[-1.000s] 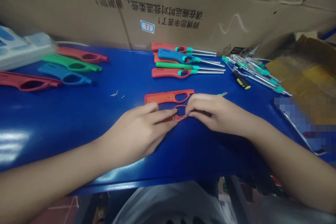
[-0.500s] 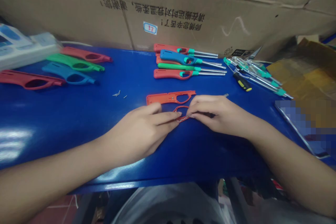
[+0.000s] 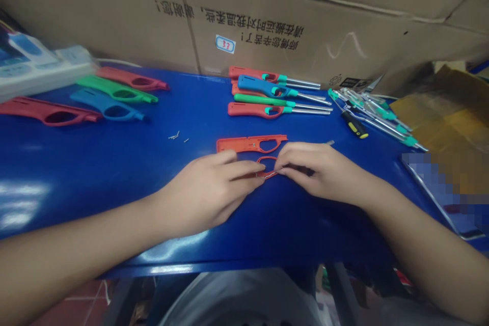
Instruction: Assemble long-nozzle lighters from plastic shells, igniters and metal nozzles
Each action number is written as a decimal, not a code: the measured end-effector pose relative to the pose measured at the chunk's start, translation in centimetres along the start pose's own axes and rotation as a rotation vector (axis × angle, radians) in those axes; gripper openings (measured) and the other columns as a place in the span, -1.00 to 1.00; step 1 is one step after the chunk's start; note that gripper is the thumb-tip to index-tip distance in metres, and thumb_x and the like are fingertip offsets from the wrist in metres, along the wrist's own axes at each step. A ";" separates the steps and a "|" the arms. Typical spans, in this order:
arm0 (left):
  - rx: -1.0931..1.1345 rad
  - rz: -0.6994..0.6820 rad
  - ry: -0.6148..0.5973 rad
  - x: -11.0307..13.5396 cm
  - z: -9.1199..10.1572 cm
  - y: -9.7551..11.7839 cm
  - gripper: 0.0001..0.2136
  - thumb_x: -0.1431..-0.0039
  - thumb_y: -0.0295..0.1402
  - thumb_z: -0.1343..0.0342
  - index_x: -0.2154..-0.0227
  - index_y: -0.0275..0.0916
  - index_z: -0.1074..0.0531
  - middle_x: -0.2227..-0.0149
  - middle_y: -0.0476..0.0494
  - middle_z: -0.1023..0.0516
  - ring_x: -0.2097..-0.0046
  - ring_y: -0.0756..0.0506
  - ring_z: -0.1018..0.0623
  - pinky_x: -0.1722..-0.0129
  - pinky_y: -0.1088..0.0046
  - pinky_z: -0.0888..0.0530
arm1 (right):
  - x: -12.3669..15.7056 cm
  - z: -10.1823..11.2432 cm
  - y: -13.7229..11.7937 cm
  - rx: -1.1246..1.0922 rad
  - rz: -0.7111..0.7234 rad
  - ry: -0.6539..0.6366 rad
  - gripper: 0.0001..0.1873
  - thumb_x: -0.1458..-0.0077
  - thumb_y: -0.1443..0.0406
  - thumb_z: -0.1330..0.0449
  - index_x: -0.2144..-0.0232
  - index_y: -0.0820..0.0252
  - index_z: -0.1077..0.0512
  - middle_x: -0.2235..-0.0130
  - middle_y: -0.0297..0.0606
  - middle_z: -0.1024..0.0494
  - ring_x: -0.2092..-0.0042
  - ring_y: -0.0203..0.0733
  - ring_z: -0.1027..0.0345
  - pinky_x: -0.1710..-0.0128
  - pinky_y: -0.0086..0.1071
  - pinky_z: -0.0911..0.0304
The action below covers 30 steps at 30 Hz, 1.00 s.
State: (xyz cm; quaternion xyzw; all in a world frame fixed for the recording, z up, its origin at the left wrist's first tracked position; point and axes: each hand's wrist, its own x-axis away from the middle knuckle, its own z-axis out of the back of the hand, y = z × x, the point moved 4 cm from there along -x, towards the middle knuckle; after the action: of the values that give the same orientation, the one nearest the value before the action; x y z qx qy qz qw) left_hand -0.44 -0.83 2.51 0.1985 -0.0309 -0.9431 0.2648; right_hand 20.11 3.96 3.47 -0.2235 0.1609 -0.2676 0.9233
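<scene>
At the far left lies one white plastic block with blue panels [image 3: 42,69], then four smooth moulded handle shells [image 3: 91,101], each with an oval finger hole: two red, one blue, one green. Right of them, about four tiny silvery pins [image 3: 174,136] lie on the glossy blue desk [image 3: 183,107], most of them bunched and one apart. The left hand [image 3: 219,188] comes next, its grip nearly closed, thumb and forefinger on the left part of a red frame [image 3: 267,157], a thin loop low in the middle of the desk. Just beyond it lies one open, orange-red half shell [image 3: 237,143], hollow side up; farther back are five finished-looking lighters [image 3: 248,109], three red, one blue, one green, with slim metal tubes, before a brown cardboard box [image 3: 133,35]. The right hand [image 3: 321,170] has its grip drawn to a tight pinch at the frame's right end, on a thin silvery wire [image 3: 269,175] running along the loop. At the right sit one black-and-yellow screwdriver [image 3: 355,126], a heap of metal tubes with green fittings [image 3: 385,117], too tangled to count, and crumpled brown wrapping [image 3: 439,112].
</scene>
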 end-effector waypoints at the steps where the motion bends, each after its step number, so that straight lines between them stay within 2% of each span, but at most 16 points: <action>1: -0.003 -0.002 -0.001 0.0 0.0 0.0 -0.70 -0.42 -0.46 -0.03 -0.12 -0.25 -0.52 -0.14 -0.15 -0.60 -0.08 -0.20 -0.59 -0.08 0.20 -0.57 | 0.0 0.0 0.0 -0.003 0.005 -0.002 -0.88 -0.35 0.38 -0.14 0.21 0.17 -0.49 0.18 -0.21 -0.58 0.14 -0.19 -0.48 0.11 -0.33 -0.34; 8: -0.014 0.001 0.014 0.1 0.1 0.0 -0.70 -0.42 -0.44 -0.04 -0.12 -0.24 -0.53 -0.15 -0.14 -0.60 -0.06 -0.22 -0.61 -0.02 0.17 -0.62 | 0.2 0.1 -0.2 -0.010 0.003 -0.017 -0.82 -0.38 0.36 -0.13 0.18 0.19 -0.55 0.16 -0.19 -0.57 0.13 -0.21 -0.48 0.13 -0.35 -0.33; 15: -0.022 0.013 0.051 0.0 0.2 0.1 -0.71 -0.41 -0.44 -0.05 -0.08 -0.22 -0.57 -0.11 -0.14 -0.62 -0.02 -0.24 -0.62 0.03 0.12 -0.65 | 0.0 0.1 0.1 -0.014 0.006 -0.006 -0.86 -0.35 0.38 -0.16 0.19 0.22 -0.54 0.16 -0.19 -0.59 0.12 -0.20 -0.48 0.10 -0.34 -0.34; 25: -0.024 0.032 0.052 0.0 0.2 -0.1 -0.73 -0.40 -0.44 -0.07 -0.04 -0.22 -0.59 -0.07 -0.17 -0.62 0.01 -0.26 -0.61 0.08 0.11 -0.66 | 0.0 0.0 0.0 -0.032 0.033 0.031 -0.87 -0.33 0.40 -0.17 0.18 0.22 -0.53 0.15 -0.20 -0.60 0.12 -0.22 -0.50 0.09 -0.38 -0.34; 30: -0.018 0.039 0.079 0.0 0.3 0.1 -0.75 -0.40 -0.44 -0.08 -0.01 -0.22 -0.60 -0.06 -0.15 -0.63 0.05 -0.23 -0.61 0.10 0.15 -0.65 | 0.1 -0.2 -0.3 -0.011 0.009 -0.009 -0.83 -0.36 0.38 -0.13 0.15 0.19 -0.53 0.12 -0.20 -0.58 0.10 -0.20 -0.49 0.10 -0.35 -0.33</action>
State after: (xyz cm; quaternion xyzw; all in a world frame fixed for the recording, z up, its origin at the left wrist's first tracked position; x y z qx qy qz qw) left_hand -0.50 -0.87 2.83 0.2324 -0.0158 -0.9295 0.2860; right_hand 20.00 3.66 3.46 -0.2290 0.1593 -0.2615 0.9240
